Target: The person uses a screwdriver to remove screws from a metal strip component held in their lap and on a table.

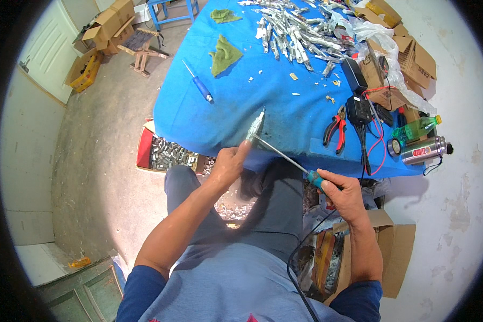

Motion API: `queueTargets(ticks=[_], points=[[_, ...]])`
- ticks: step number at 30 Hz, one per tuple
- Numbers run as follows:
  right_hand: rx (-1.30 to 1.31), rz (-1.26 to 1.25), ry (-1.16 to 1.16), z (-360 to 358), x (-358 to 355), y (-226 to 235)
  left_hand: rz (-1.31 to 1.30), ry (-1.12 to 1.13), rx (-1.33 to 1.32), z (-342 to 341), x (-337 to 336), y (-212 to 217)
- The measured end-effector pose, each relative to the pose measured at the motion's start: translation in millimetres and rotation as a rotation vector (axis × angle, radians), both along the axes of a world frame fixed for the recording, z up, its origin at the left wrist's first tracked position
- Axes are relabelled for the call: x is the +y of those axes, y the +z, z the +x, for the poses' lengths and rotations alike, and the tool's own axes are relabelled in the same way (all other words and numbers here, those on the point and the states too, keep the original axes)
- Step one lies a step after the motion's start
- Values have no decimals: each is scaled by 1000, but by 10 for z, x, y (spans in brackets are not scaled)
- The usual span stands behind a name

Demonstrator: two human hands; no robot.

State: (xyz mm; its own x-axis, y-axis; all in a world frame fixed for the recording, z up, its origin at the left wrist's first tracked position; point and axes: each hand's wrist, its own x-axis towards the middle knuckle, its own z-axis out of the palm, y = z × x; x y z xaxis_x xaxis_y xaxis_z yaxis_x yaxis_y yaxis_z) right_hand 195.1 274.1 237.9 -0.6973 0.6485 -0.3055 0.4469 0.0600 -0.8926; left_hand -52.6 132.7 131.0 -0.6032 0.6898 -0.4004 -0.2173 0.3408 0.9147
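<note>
My left hand (229, 165) grips a slender white-and-silver part (255, 126) by its lower end, its thin tip pointing up and away over the near table edge. In my right hand (345, 196) is a long-shafted screwdriver (314, 178) with a teal handle. Its tip meets the part just above my left fingers; the exact contact is too small to make out. A second screwdriver (202, 88) with a blue handle lies on the blue tablecloth (188, 121), left of the part. Red-and-black pliers (335, 130) rest to the right.
A heap of similar slender parts (295, 37) covers the table's far side, near green cloths (225, 55). Black power adapters (358, 110) with cables, a green bottle (416, 129) and a steel flask (424, 150) line the right edge. Below sits a box of small metal pieces (172, 155).
</note>
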Motion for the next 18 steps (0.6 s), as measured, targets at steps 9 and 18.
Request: queueTargets(ticks=[9, 18], points=[[8, 518, 187, -121, -132, 174, -25, -15, 29, -24, 17, -56], [-19, 218, 74, -97, -108, 89, -48, -7, 22, -29, 37, -27]])
